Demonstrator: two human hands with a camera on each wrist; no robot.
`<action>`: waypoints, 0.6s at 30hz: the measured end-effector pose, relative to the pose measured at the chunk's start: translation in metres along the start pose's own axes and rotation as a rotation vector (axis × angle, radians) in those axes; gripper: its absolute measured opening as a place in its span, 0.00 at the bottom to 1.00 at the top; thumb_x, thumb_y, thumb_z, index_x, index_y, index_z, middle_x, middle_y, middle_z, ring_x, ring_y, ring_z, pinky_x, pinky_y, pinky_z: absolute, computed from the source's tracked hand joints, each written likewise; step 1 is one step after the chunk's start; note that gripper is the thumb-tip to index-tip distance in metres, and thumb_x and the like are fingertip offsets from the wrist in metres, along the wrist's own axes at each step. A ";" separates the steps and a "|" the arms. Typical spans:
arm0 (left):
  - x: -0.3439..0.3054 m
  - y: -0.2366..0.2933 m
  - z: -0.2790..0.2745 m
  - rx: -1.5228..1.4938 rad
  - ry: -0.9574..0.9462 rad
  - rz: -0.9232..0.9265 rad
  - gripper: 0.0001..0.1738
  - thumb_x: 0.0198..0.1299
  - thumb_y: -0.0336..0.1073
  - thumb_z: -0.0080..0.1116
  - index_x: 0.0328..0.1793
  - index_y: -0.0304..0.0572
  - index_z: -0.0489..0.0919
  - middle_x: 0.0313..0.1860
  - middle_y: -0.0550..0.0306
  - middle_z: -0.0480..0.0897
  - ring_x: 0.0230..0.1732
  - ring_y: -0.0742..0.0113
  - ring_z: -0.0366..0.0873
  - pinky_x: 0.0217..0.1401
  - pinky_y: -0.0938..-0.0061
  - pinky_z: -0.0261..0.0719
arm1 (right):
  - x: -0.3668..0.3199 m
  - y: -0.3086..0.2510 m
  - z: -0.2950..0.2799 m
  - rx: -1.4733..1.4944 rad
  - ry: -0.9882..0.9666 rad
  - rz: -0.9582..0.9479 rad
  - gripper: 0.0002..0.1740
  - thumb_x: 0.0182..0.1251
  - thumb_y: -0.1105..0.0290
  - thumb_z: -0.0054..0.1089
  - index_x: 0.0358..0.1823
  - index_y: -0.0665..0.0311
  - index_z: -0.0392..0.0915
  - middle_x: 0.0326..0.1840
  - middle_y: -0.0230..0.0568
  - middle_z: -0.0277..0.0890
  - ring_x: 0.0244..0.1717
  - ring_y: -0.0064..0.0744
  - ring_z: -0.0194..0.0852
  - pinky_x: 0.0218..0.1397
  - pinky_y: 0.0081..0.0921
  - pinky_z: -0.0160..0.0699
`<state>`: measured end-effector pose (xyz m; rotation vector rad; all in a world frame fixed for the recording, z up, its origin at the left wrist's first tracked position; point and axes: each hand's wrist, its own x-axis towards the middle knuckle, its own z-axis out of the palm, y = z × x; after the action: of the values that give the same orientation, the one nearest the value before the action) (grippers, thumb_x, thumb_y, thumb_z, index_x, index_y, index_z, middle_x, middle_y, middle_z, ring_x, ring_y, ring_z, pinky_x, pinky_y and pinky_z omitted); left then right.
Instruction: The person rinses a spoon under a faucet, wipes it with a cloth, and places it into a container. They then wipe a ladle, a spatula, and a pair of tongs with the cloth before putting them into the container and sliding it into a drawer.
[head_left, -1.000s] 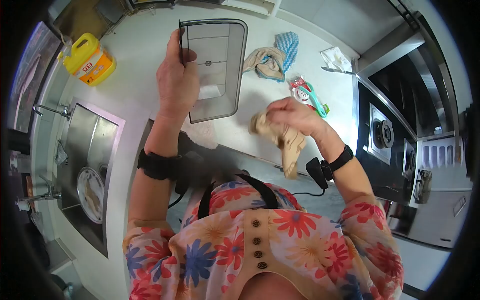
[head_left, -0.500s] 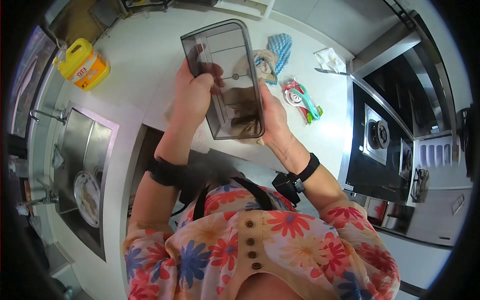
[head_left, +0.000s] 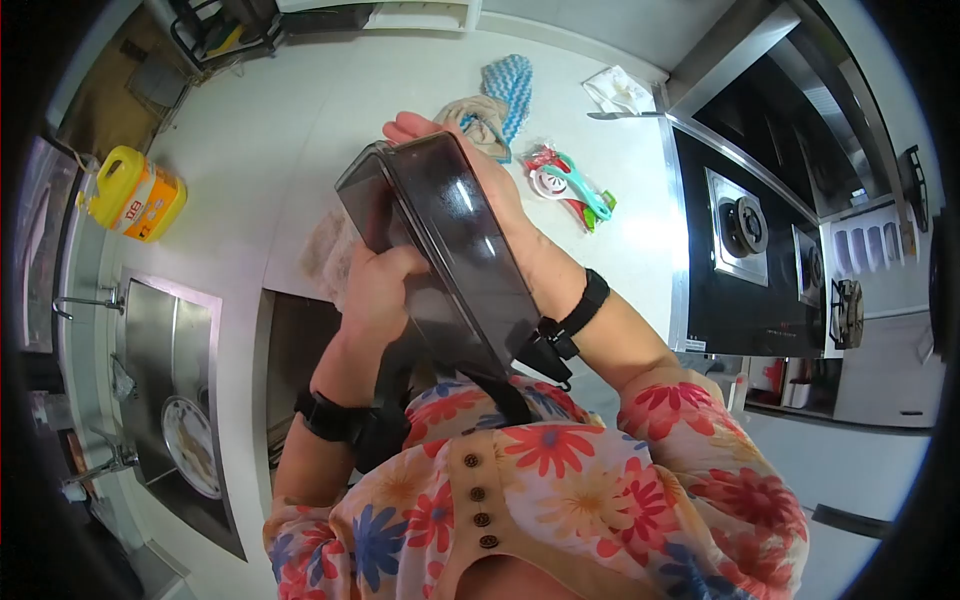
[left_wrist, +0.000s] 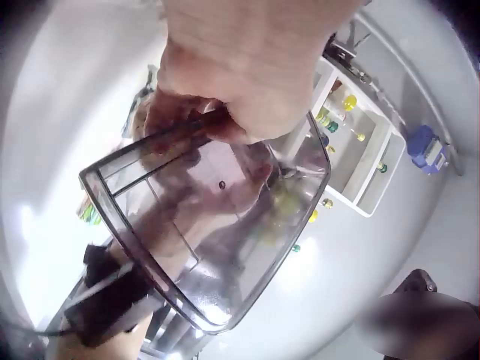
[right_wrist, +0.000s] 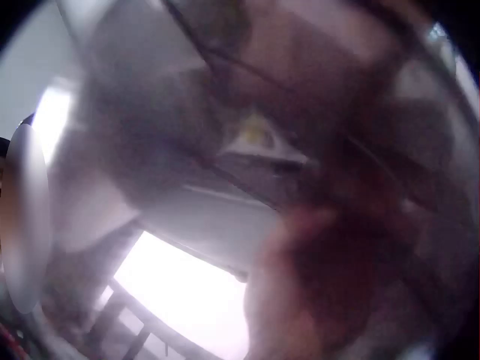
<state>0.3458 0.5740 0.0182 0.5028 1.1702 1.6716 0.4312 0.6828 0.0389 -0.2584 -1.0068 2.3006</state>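
Note:
A smoky see-through plastic bin [head_left: 470, 230] is held tilted in front of the chest, its glossy outer wall showing in the head view. My left hand [head_left: 375, 290] grips its rim; in the left wrist view the fingers [left_wrist: 180, 112] curl over the edge of the bin [left_wrist: 319, 172]. My right hand [head_left: 485, 185] lies along the outside on the far right, its straight fingers reaching past the upper corner. Through the plastic, the right hand [left_wrist: 217, 199] shows blurred. A fluffy beige cloth [head_left: 328, 250] lies on the counter beside the left hand.
On the white counter [head_left: 270, 130] are a yellow jug [head_left: 140, 200], a blue-white cloth [head_left: 510, 90], a beige cloth [head_left: 475, 120] and a packaged peeler-like tool [head_left: 570, 190]. A knife [head_left: 625, 115] lies by the stove [head_left: 740, 225]. The sink [head_left: 175, 330] is at left.
The right hand has left the beige cloth it held and come against the bin. The bin has turned from showing its open inside to showing its outer wall, and moved down towards the body.

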 end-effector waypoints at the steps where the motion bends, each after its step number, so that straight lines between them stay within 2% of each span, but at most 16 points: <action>1: 0.000 -0.006 0.002 -0.041 0.004 0.036 0.44 0.41 0.19 0.43 0.72 0.40 0.55 0.50 0.52 0.76 0.44 0.66 0.76 0.42 0.76 0.77 | 0.000 0.004 -0.001 0.001 0.004 -0.003 0.29 0.74 0.53 0.36 0.66 0.68 0.59 0.65 0.41 0.63 0.62 0.27 0.63 0.65 0.22 0.62; 2: 0.003 -0.009 -0.001 -0.106 0.048 0.051 0.22 0.48 0.22 0.47 0.53 0.32 0.72 0.45 0.53 0.78 0.43 0.63 0.79 0.43 0.73 0.80 | -0.003 0.010 -0.004 0.022 -0.004 0.044 0.28 0.74 0.54 0.36 0.66 0.67 0.59 0.65 0.40 0.63 0.62 0.27 0.63 0.64 0.23 0.62; 3: 0.007 -0.006 -0.006 -0.105 0.044 0.051 0.22 0.48 0.22 0.47 0.53 0.32 0.72 0.45 0.53 0.78 0.43 0.63 0.79 0.43 0.73 0.80 | -0.006 0.014 -0.007 0.043 -0.013 0.091 0.27 0.74 0.55 0.36 0.66 0.66 0.59 0.65 0.38 0.63 0.61 0.26 0.64 0.64 0.23 0.63; 4: 0.013 -0.002 -0.015 -0.177 0.011 -0.010 0.28 0.44 0.20 0.44 0.58 0.35 0.70 0.46 0.53 0.78 0.44 0.63 0.78 0.44 0.74 0.78 | -0.017 0.014 -0.007 -0.630 -0.043 0.024 0.26 0.74 0.58 0.37 0.68 0.64 0.56 0.65 0.37 0.62 0.61 0.24 0.63 0.63 0.23 0.64; 5: 0.017 0.003 -0.022 -0.249 -0.017 -0.071 0.35 0.41 0.19 0.42 0.62 0.38 0.68 0.46 0.53 0.78 0.44 0.63 0.77 0.45 0.74 0.77 | -0.028 0.014 -0.002 -0.630 -0.047 0.024 0.26 0.74 0.58 0.37 0.68 0.64 0.56 0.65 0.37 0.62 0.61 0.24 0.63 0.63 0.23 0.64; 6: 0.021 0.006 -0.026 -0.166 0.022 -0.046 0.23 0.39 0.25 0.45 0.46 0.30 0.75 0.38 0.49 0.80 0.41 0.58 0.80 0.42 0.71 0.81 | -0.038 0.012 0.009 -0.366 0.024 0.104 0.28 0.73 0.56 0.38 0.68 0.64 0.56 0.64 0.36 0.63 0.61 0.25 0.63 0.63 0.23 0.63; 7: 0.023 0.008 -0.028 -0.168 0.033 -0.035 0.23 0.39 0.25 0.45 0.46 0.30 0.75 0.38 0.49 0.80 0.41 0.58 0.80 0.42 0.71 0.81 | -0.044 0.012 0.016 -0.104 0.089 0.188 0.29 0.73 0.54 0.38 0.68 0.64 0.56 0.63 0.36 0.63 0.60 0.26 0.63 0.62 0.22 0.62; 8: 0.023 0.010 -0.028 -0.179 0.042 -0.046 0.22 0.41 0.26 0.46 0.46 0.31 0.75 0.38 0.50 0.80 0.41 0.58 0.80 0.43 0.70 0.81 | -0.048 0.015 0.015 -0.044 0.039 0.155 0.31 0.73 0.55 0.39 0.70 0.67 0.52 0.67 0.39 0.59 0.65 0.27 0.56 0.66 0.23 0.57; 9: 0.024 0.011 -0.029 -0.189 0.047 -0.056 0.21 0.43 0.27 0.46 0.47 0.31 0.75 0.37 0.50 0.80 0.41 0.57 0.80 0.43 0.69 0.81 | -0.051 0.016 0.015 -0.043 0.026 0.160 0.31 0.73 0.55 0.39 0.70 0.67 0.52 0.67 0.39 0.59 0.65 0.27 0.56 0.66 0.23 0.57; 11: 0.030 0.000 -0.048 -0.220 -0.032 -0.126 0.21 0.45 0.28 0.46 0.49 0.32 0.75 0.40 0.51 0.79 0.43 0.59 0.79 0.45 0.70 0.80 | -0.057 0.018 0.014 -0.282 -0.063 0.006 0.30 0.73 0.58 0.38 0.70 0.69 0.51 0.71 0.45 0.52 0.72 0.34 0.46 0.71 0.28 0.47; 12: 0.033 -0.003 -0.054 -0.252 -0.123 -0.202 0.22 0.47 0.29 0.47 0.51 0.32 0.74 0.43 0.51 0.79 0.45 0.60 0.78 0.47 0.70 0.79 | -0.057 0.015 0.017 -0.282 -0.072 0.003 0.30 0.73 0.58 0.38 0.70 0.69 0.51 0.71 0.45 0.52 0.72 0.34 0.46 0.71 0.28 0.47; 13: 0.027 0.007 -0.043 -0.250 -0.123 -0.191 0.22 0.47 0.29 0.47 0.51 0.32 0.74 0.43 0.51 0.79 0.45 0.60 0.78 0.47 0.70 0.79 | -0.056 0.010 0.022 -0.531 -0.117 -0.207 0.29 0.73 0.61 0.38 0.69 0.69 0.51 0.72 0.47 0.49 0.74 0.38 0.41 0.72 0.30 0.43; 14: 0.015 0.014 -0.027 -0.012 -0.214 -0.003 0.22 0.49 0.31 0.47 0.53 0.33 0.73 0.46 0.52 0.78 0.46 0.61 0.77 0.48 0.71 0.78 | -0.055 0.004 0.027 -0.776 -0.157 -0.420 0.28 0.73 0.63 0.37 0.69 0.70 0.52 0.74 0.49 0.46 0.76 0.41 0.36 0.74 0.32 0.39; 16: 0.002 0.021 -0.002 0.363 -0.343 0.381 0.24 0.49 0.30 0.46 0.55 0.35 0.71 0.47 0.53 0.76 0.47 0.63 0.75 0.48 0.73 0.75 | -0.044 -0.015 0.029 -0.944 -0.232 -0.510 0.28 0.73 0.63 0.37 0.69 0.72 0.52 0.75 0.48 0.44 0.76 0.39 0.34 0.74 0.31 0.36; 17: 0.006 0.008 -0.010 0.364 -0.346 0.384 0.24 0.49 0.30 0.46 0.55 0.35 0.71 0.47 0.53 0.76 0.47 0.63 0.75 0.48 0.73 0.75 | -0.035 -0.024 0.027 -1.114 -0.303 -0.595 0.28 0.73 0.64 0.37 0.68 0.74 0.51 0.75 0.47 0.42 0.77 0.37 0.32 0.74 0.30 0.34; 18: 0.015 -0.015 -0.024 0.140 -0.374 0.246 0.19 0.52 0.28 0.48 0.51 0.33 0.73 0.46 0.50 0.76 0.43 0.61 0.76 0.44 0.71 0.77 | -0.022 -0.030 0.021 -1.233 -0.324 -0.647 0.26 0.73 0.64 0.37 0.67 0.73 0.55 0.74 0.49 0.45 0.76 0.38 0.36 0.73 0.30 0.40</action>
<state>0.3286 0.5767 -0.0089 1.0348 0.9794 1.6140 0.4545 0.6730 0.0736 -0.0096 -2.1801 0.9345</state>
